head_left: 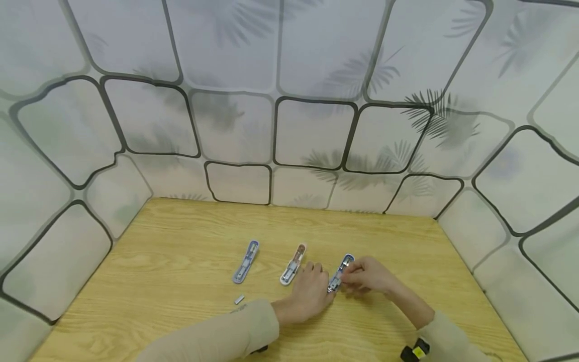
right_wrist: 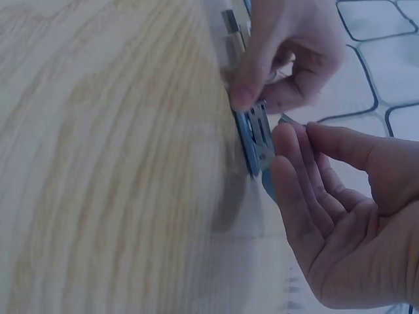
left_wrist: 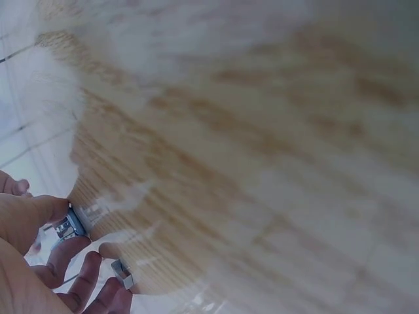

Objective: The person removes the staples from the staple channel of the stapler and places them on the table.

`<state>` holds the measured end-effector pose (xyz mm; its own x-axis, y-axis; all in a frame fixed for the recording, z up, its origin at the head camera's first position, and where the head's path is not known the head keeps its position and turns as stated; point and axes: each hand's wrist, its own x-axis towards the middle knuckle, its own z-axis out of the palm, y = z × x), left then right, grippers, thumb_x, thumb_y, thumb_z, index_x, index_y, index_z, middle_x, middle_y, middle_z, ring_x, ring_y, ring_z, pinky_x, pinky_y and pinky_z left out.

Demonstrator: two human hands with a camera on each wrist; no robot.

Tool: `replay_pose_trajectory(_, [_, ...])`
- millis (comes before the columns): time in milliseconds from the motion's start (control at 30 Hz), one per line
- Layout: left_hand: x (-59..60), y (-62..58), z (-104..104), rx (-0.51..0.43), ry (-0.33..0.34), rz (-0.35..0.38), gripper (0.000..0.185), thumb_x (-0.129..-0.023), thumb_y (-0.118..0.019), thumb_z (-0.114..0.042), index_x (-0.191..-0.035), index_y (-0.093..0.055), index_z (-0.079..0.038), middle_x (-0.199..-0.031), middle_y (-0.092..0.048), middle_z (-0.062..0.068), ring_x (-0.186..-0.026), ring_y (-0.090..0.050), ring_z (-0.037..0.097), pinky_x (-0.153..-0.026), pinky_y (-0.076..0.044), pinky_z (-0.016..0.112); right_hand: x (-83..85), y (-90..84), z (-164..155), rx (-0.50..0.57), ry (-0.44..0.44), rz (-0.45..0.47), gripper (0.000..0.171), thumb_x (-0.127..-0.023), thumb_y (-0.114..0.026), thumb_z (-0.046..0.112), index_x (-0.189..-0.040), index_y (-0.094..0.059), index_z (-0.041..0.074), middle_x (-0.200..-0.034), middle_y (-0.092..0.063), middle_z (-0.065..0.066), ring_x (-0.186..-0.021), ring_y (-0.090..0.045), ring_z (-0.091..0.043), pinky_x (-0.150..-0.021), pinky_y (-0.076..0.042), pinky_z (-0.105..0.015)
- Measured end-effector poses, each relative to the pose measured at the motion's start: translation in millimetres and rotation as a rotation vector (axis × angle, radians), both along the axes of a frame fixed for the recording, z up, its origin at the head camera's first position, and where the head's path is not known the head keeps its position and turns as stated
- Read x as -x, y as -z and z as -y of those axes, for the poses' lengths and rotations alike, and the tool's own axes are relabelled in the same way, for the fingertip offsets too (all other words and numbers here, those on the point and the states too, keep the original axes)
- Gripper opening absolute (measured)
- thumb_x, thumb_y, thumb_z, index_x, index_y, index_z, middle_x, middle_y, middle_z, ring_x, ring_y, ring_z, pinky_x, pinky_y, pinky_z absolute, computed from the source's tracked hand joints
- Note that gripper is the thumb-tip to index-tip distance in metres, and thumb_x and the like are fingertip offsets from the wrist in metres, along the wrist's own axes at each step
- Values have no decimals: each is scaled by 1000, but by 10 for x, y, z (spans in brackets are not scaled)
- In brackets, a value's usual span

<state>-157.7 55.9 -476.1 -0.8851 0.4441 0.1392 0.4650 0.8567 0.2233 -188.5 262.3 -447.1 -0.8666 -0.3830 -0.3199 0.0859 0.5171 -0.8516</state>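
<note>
My left hand (head_left: 311, 290) grips the near end of a blue stapler (head_left: 336, 275) between thumb and fingers; the stapler's metal inside faces up. In the left wrist view a small metal channel-shaped piece (left_wrist: 122, 273) shows by that hand's fingertips. My right hand (head_left: 367, 274) is at the right side of the same stapler. In the right wrist view its thumb and fingertips pinch a thin grey metal piece (right_wrist: 288, 120), mostly hidden, close to the stapler's end. A white stapler (head_left: 293, 266) lies just left of my left hand.
A blue-grey stapler (head_left: 246, 264) lies further left on the wooden table (head_left: 181, 271). Nearer me is a small silver block (head_left: 238, 299), like a short stack of staples. Patterned cloth walls (head_left: 312, 136) enclose the table at the back and sides.
</note>
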Motion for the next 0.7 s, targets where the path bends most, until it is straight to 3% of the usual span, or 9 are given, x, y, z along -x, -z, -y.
replay_pose_trajectory(433, [20, 8, 26, 2, -27, 14, 37, -90, -81, -45, -77, -62, -17, -82, -57, -3, -78, -47, 14, -68, -38, 27, -23, 93, -229, 15, -56, 123, 22, -98, -74, 17, -101, -76, -5, -83, -80, -4, -68, -75, -9, -59, -60, -23])
replay_pose_trajectory(700, [15, -10, 45, -8, -11, 29, 36, -91, -81, -44, -79, -61, -16, -82, -55, -3, -78, -45, 14, -68, -38, 27, -47, 207, -195, -5, -38, 111, 17, -96, -73, 13, -97, -75, -4, -75, -76, 0, -61, -71, -7, -55, -57, -21])
